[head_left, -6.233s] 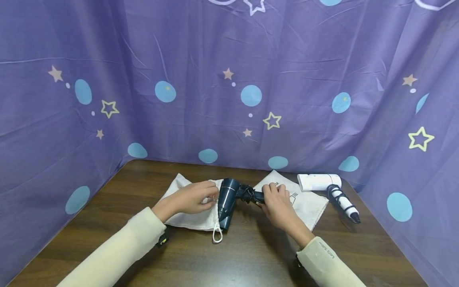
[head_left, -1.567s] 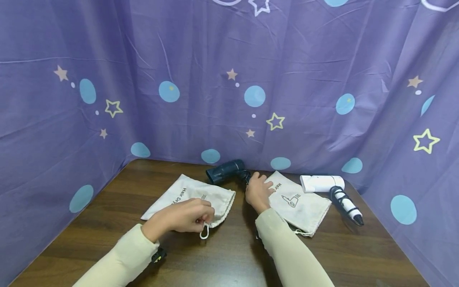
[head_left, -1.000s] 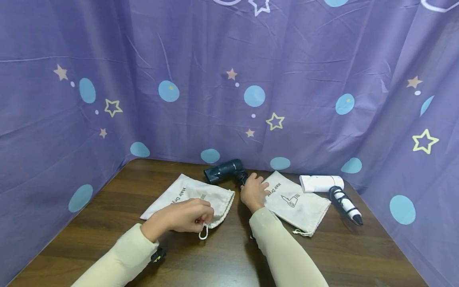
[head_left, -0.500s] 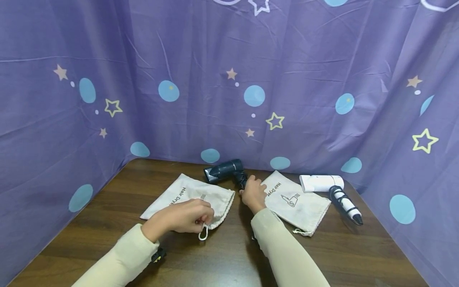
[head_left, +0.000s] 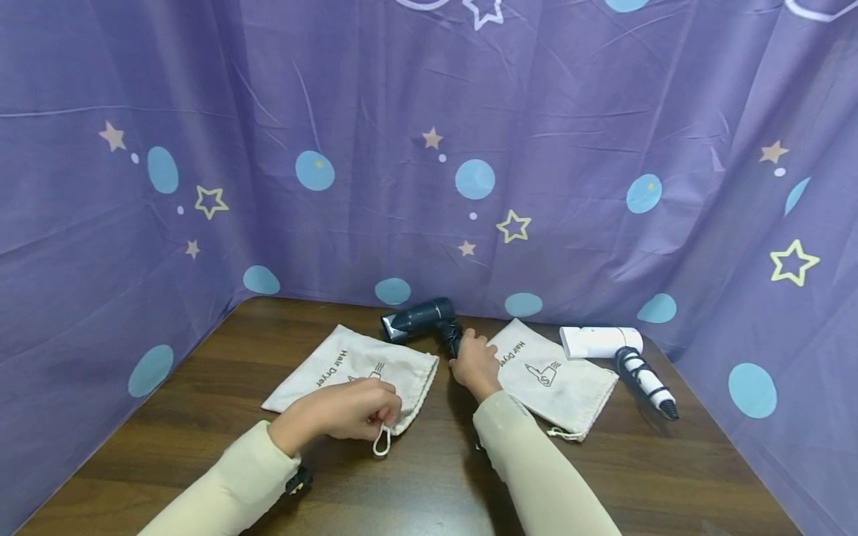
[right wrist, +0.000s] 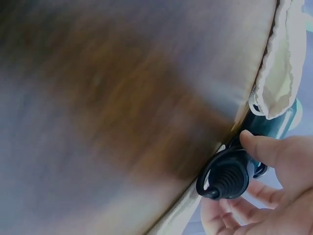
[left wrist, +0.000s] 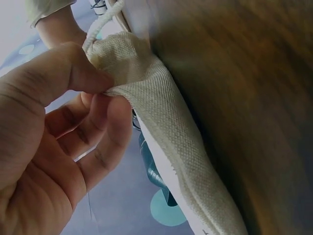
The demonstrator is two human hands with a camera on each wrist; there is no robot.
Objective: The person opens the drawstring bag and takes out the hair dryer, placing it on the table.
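My left hand (head_left: 351,408) pinches the mouth edge of a white cloth drawstring bag (head_left: 328,366) marked "Hair Dryer". In the left wrist view, thumb and forefinger press the bag's hem (left wrist: 146,88) beside its white cord. At the back of the table lies a dark teal hair dryer (head_left: 424,316), nozzle pointing left. My right hand (head_left: 477,363) grips the handle end of this dryer; in the right wrist view the thumb is on one side of the handle (right wrist: 229,176) and fingers are on the other. A black cord is wound around the handle, partly hidden by the hand.
A second white drawstring bag (head_left: 570,387) with a dryer print lies flat right of my right hand. Beyond it, a white hair dryer (head_left: 599,342) with black cord wrapped around its handle rests near the table's right edge. A purple patterned curtain (head_left: 429,149) stands behind the wooden table (head_left: 429,491).
Over several seconds, the dark hair dryer went from beside the left bag's mouth to the table's back. My left hand took hold of that bag's edge. Lately both hands have barely moved.
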